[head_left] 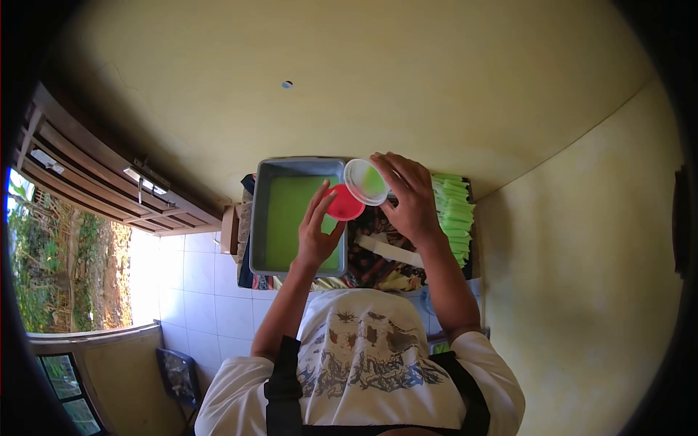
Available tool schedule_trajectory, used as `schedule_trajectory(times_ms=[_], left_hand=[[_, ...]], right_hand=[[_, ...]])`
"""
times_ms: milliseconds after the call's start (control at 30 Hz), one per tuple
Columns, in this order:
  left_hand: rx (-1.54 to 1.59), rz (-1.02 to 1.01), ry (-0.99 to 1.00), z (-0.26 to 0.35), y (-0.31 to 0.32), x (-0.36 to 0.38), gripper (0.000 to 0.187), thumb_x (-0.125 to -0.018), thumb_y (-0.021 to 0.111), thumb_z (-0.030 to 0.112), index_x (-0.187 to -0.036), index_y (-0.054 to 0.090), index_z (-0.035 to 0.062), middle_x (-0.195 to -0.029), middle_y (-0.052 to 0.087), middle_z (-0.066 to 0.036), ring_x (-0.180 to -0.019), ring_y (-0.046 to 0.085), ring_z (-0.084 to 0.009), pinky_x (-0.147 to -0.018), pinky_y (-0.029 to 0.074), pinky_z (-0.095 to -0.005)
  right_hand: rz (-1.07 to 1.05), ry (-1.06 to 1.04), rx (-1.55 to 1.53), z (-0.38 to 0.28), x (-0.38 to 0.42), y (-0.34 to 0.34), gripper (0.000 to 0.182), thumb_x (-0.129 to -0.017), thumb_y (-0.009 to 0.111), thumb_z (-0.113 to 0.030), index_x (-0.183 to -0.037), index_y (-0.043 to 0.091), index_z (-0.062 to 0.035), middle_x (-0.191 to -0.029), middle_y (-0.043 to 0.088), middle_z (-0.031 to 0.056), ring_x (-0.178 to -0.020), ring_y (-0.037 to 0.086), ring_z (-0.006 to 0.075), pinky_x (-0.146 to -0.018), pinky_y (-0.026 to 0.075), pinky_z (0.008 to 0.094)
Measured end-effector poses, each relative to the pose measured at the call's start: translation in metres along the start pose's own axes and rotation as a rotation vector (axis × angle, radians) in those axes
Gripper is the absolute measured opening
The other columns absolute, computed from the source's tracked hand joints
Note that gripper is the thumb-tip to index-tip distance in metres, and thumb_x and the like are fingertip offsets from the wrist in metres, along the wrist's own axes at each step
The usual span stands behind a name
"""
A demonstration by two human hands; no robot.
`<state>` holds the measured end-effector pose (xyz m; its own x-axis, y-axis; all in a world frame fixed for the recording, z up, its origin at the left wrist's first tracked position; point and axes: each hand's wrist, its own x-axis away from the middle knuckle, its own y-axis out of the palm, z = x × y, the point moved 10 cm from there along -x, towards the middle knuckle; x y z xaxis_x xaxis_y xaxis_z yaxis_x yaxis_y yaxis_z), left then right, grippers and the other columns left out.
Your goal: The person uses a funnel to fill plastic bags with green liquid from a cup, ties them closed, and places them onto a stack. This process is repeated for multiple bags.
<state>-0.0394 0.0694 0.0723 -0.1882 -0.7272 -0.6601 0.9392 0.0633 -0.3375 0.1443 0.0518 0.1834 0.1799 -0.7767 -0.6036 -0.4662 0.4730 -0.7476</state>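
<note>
We pinch the clear cup [355, 182] at its right side with our right hand [408, 195], its round mouth towards us; the red vessel [347, 206] adjoins its lower left, touching or merely overlapping, we cannot tell. Our left hand [315, 229] pinches that vessel over the right edge of the grey tub [254, 218]; green packets [452, 218] lie farther right.

I seem to be in a room of a house: plain yellowish walls [407, 94], white floor tiles [198, 272], a brown wooden door [109, 163] beside an opening onto greenery [62, 269], and patterned cloth [363, 273] before me.
</note>
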Motion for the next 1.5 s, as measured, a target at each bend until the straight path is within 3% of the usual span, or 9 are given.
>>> schedule_trajectory(times_ms=[233,567,933,1033,1100,1200,1367,1400,1500], left_hand=[[0.002,0.003,0.011,0.025,0.027,-0.02,0.078,-0.078,0.087,-0.005,-0.15,0.059,0.0068,-0.161,0.054,-0.022,-0.144,0.058,-0.0403,-0.111,0.057,-0.0453],[0.142,-0.013,-0.119,0.013,0.045,-0.034,0.078,-0.086,0.081,-0.012,-0.157,0.051,0.0009,-0.169,0.042,-0.022,-0.146,0.055,-0.0334,-0.111,0.06,-0.0424],[0.177,0.125,-0.169,-0.007,0.009,-0.032,0.081,-0.084,0.081,-0.013,-0.158,0.051,0.0028,-0.168,0.044,-0.02,-0.141,0.06,-0.031,-0.106,0.062,-0.0398],[0.134,0.118,-0.18,-0.015,-0.002,-0.026,0.084,-0.084,0.08,-0.016,-0.16,0.047,0.002,-0.17,0.041,-0.019,-0.142,0.059,-0.0302,-0.106,0.062,-0.0395],[0.104,0.113,-0.186,-0.021,-0.012,-0.02,0.086,-0.085,0.079,-0.017,-0.161,0.044,0.0014,-0.172,0.039,-0.019,-0.143,0.058,-0.0299,-0.108,0.061,-0.0395],[0.08,0.162,-0.216,-0.035,-0.036,-0.008,0.085,-0.084,0.081,-0.015,-0.16,0.047,0.0025,-0.171,0.04,-0.019,-0.141,0.061,-0.03,-0.105,0.063,-0.0385],[0.034,0.22,-0.296,-0.066,-0.079,0.019,0.081,-0.084,0.084,-0.011,-0.157,0.053,0.0037,-0.168,0.046,-0.019,-0.137,0.064,-0.0302,-0.099,0.066,-0.0367],[0.009,0.219,-0.31,-0.073,-0.086,0.024,0.08,-0.084,0.084,-0.01,-0.157,0.053,0.0039,-0.168,0.046,-0.018,-0.137,0.064,-0.0301,-0.098,0.066,-0.0366],[-0.05,0.213,-0.326,-0.089,-0.106,0.037,0.079,-0.085,0.084,-0.009,-0.157,0.053,0.0044,-0.168,0.046,-0.018,-0.136,0.065,-0.0299,-0.098,0.066,-0.0363]], right_hand=[[-0.031,-0.117,0.13,0.009,-0.004,-0.017,0.076,-0.08,0.077,0.003,-0.15,0.064,-0.0235,-0.146,0.065,-0.0036,-0.139,0.059,0.0168,-0.123,0.034,0.0472],[0.009,-0.245,0.141,0.013,-0.021,-0.024,0.057,-0.093,0.069,-0.007,-0.146,0.068,-0.0272,-0.145,0.065,-0.0044,-0.139,0.059,0.0174,-0.123,0.034,0.0506],[0.065,-0.484,0.123,-0.027,-0.047,-0.008,0.047,-0.097,0.065,-0.02,-0.142,0.071,-0.0319,-0.146,0.065,-0.0047,-0.14,0.059,0.0172,-0.122,0.034,0.0529],[0.086,-0.342,-0.04,-0.015,-0.055,0.001,0.055,-0.092,0.072,-0.013,-0.144,0.069,-0.0291,-0.143,0.068,-0.0021,-0.139,0.06,0.0184,-0.123,0.033,0.0513],[0.103,-0.191,-0.181,0.005,-0.057,0.01,0.072,-0.08,0.084,-0.006,-0.149,0.063,-0.0158,-0.143,0.068,0.009,-0.137,0.062,0.0292,-0.119,0.042,0.0495],[0.155,0.068,-0.416,0.044,-0.033,0.062,0.083,-0.076,0.089,-0.004,-0.152,0.056,-0.0056,-0.145,0.065,0.0201,-0.134,0.063,0.0404,-0.112,0.052,0.0489],[-0.095,0.141,-0.389,0.046,0.026,0.207,0.082,-0.07,0.089,-0.002,-0.146,0.059,-0.0036,-0.14,0.067,0.0209,-0.131,0.064,0.0392,-0.111,0.05,0.0481],[-0.177,0.062,-0.348,0.032,0.035,0.228,0.069,-0.081,0.081,-0.005,-0.147,0.06,-0.0067,-0.141,0.068,0.0167,-0.131,0.065,0.0349,-0.112,0.05,0.0479],[-0.361,-0.111,-0.136,0.022,0.078,0.328,0.052,-0.094,0.067,-0.01,-0.146,0.062,-0.0104,-0.144,0.067,0.011,-0.136,0.063,0.0304,-0.116,0.045,0.0501]])
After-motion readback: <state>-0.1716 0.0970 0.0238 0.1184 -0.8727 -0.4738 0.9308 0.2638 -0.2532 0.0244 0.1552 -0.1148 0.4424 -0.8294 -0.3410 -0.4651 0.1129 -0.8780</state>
